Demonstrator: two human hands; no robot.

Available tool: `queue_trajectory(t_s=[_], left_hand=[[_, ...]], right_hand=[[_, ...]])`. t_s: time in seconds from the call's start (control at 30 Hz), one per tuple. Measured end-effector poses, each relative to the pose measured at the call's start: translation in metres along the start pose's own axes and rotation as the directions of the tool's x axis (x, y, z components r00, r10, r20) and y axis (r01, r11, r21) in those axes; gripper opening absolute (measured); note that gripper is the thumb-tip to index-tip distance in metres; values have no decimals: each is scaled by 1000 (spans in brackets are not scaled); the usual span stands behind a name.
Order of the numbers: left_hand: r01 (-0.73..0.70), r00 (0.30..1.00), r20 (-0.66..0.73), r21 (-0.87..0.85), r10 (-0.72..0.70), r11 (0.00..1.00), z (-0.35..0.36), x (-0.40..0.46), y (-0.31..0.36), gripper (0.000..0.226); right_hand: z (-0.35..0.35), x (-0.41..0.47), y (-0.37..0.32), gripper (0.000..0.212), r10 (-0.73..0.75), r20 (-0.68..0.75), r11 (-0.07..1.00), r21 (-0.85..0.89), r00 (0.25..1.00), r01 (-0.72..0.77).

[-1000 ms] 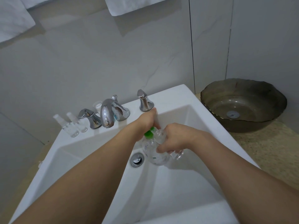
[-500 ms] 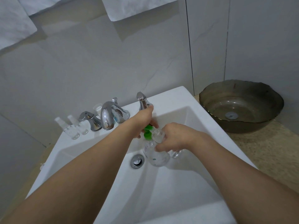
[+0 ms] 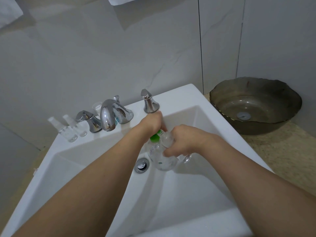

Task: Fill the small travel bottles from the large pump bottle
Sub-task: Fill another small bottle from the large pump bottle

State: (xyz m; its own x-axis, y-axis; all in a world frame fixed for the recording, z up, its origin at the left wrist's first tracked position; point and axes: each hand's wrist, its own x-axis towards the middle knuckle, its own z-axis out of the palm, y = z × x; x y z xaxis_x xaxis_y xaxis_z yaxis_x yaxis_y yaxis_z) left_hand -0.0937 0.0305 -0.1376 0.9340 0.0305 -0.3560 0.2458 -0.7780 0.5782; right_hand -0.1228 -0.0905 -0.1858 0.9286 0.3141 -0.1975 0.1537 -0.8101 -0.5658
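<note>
Over the sink [image 3: 196,98], the clear pump bottle [image 3: 162,158] shows a green top.

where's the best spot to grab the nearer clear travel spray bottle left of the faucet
Grip the nearer clear plastic travel spray bottle round its wider lower body, coming from the front-left. It stands upright on the white sink ledge; its cap is narrow, a second small bottle stands close on its right, and the chrome faucet handle crowds that side.

The left hand [image 3: 151,123] is covering the green pump head [image 3: 154,137], and the right hand [image 3: 182,142] is hiding much of the large pump bottle [image 3: 161,159]. The faucet [image 3: 107,115] is screening a small clear cup [image 3: 97,108]. The top edge is cutting off the white towels [image 3: 10,11].
</note>
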Motion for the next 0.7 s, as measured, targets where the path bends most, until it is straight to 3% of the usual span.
queue_trajectory(t_s=[0.5, 0.7], left_hand=[[8, 999, -34, -92, -11, 996, 4, 0, -3, 27], [158, 987, -1, -214, -163, 964, -4, -1, 1, 79]], right_hand=[[-3, -4, -3, 27, 14, 24, 1000, 13, 1000, -14], [-5, -6, -4, 30, -26, -24, 999, 43, 999, 27]])
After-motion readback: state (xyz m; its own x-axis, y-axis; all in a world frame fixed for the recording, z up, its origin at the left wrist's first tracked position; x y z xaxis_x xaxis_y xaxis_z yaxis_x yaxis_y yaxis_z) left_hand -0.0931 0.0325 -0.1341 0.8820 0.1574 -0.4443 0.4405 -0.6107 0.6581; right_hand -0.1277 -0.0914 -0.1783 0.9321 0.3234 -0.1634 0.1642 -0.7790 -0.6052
